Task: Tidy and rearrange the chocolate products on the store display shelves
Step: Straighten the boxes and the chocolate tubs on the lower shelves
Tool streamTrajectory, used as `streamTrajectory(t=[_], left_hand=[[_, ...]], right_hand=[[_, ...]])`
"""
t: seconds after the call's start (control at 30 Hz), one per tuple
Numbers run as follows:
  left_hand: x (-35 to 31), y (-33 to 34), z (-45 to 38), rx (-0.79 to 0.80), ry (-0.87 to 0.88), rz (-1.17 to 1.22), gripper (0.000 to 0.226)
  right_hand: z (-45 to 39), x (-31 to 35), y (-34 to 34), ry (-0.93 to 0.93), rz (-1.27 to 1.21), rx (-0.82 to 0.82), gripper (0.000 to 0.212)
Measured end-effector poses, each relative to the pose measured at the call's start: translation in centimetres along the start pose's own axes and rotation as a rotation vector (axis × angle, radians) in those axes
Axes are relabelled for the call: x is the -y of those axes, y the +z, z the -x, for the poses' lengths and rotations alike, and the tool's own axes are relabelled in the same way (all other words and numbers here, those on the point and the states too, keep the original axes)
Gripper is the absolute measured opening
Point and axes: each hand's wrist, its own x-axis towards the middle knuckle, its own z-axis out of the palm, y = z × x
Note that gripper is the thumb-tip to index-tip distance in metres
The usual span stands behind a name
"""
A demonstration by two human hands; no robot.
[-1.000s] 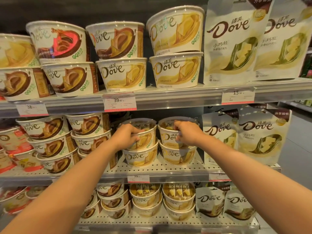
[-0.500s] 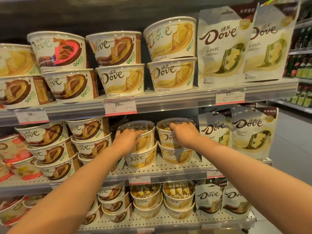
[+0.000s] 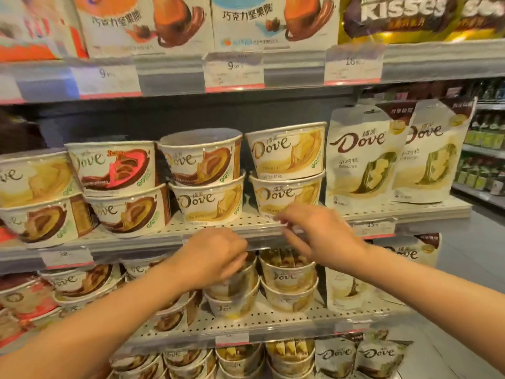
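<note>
Watching for a topple — the stacked yellow Dove tubs (image 3: 287, 184) sit close to the shelf lip, and a clumsy nudge could tip the top one. My right hand (image 3: 322, 236), fingers spread and empty, hovers just below them; left hand (image 3: 216, 255) curls over a lower-shelf tub (image 3: 235, 283), grasp unclear.

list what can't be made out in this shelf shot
- Left hand, head view: motion blur hides whether its fingers grip the tub stack below.
- Price tags: small print blurred.
- Bottom tubs: cut off by the frame edge.
</note>
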Motion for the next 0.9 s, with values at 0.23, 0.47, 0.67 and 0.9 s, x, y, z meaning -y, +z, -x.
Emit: streamTrajectory(t=[0.23,0.47,0.67,0.9], left_hand=[[5.7,-8.4,-3.3,-0.415,-0.261,-0.144,0.022],[9.0,-10.3,-5.9,0.121,-0.565,0.042,0.063],[9.4,-11.5,-6.5,0.201,-0.55,0.148,0.056],[9.0,-12.4,-6.7,0.218,-0.586,0.21,0.054]], right_hand=[[-8.5,-3.0,-6.8,0.088,0.175,-0.364,0.046],[-11.3,-3.3,-9.0,0.327,0.189,0.239,0.059],[-11.9,-3.6,-9.1,0.436,-0.04,0.218,0.041],[-11.0,-4.1,-8.3,0.414,-0.112,0.165,0.047]])
